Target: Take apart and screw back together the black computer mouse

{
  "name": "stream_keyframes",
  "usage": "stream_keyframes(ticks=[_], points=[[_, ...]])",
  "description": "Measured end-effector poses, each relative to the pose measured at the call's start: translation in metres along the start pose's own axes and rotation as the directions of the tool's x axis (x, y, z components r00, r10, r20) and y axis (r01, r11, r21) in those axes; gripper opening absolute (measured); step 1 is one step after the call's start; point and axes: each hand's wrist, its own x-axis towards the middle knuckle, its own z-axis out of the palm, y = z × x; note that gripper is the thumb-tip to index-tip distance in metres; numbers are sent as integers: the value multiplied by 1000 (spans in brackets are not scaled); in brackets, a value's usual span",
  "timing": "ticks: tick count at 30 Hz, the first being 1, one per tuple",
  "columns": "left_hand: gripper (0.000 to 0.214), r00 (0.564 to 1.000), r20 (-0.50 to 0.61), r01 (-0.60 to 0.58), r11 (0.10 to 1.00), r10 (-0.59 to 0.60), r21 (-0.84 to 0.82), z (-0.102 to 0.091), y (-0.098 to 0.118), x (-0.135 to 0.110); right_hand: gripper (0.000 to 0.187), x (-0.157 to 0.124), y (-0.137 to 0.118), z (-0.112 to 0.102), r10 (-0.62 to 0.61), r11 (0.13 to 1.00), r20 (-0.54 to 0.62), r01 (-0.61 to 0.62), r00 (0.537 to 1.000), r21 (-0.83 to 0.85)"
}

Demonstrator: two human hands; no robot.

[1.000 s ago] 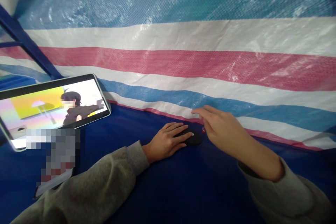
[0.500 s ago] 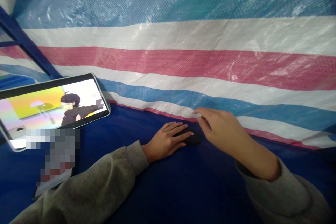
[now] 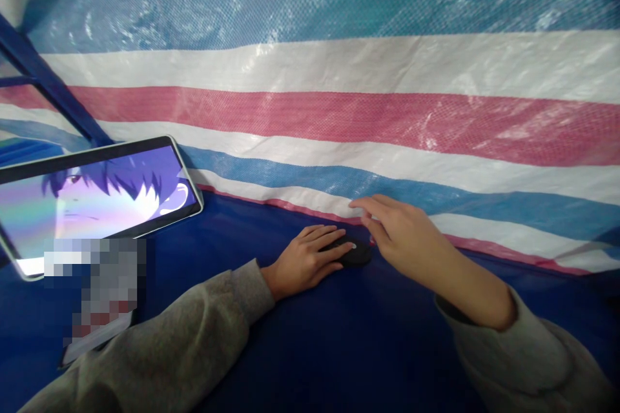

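My left hand (image 3: 310, 258) lies palm down over the near end of a dark rounded object that looks like a computer mouse (image 3: 360, 254). The fingers spread across it and hold it against the blue surface, and a small white mark shows at the index fingertip. Past the far end of the mouse, my right hand (image 3: 400, 229) hovers with bent fingers. Its thumb and index finger point left with a small gap between them, and I see nothing in them. A small red bit (image 3: 372, 241) shows just beneath that hand.
A tablet (image 3: 101, 197) with a pale frame plays a cartoon at the left. In front of it lies a phone-like object (image 3: 99, 339), mostly blurred out. Behind stands a striped plastic sheet (image 3: 310, 113); a blue frame bar (image 3: 53, 87) slants at the left. Blue cloth (image 3: 300, 355) covers the surface.
My right hand has shifted slightly to the left and up. The left hand stays on the mouse. The tablet's picture has changed.
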Motion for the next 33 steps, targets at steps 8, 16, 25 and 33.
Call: stream_keyframes(ticks=[8, 16, 25, 33], points=[[41, 1000, -3, 2, 1000, -2, 14, 0, -1, -1, 41, -2, 6, -1, -29, 999, -1, 29, 1000, -14], [41, 1000, -7, -12, 1000, 12, 18, 2, -1, -2, 33, -2, 3, -2, -5, 1000, 35, 6, 999, -11], [41, 1000, -8, 2, 1000, -2, -2, 1, -1, -1, 38, -2, 5, -2, -33, 999, 27, 34, 999, -10], [41, 1000, 5, 1, 1000, -1, -1, 0, -1, 0, 39, -2, 3, -6, -37, 998, 61, 34, 997, 56]])
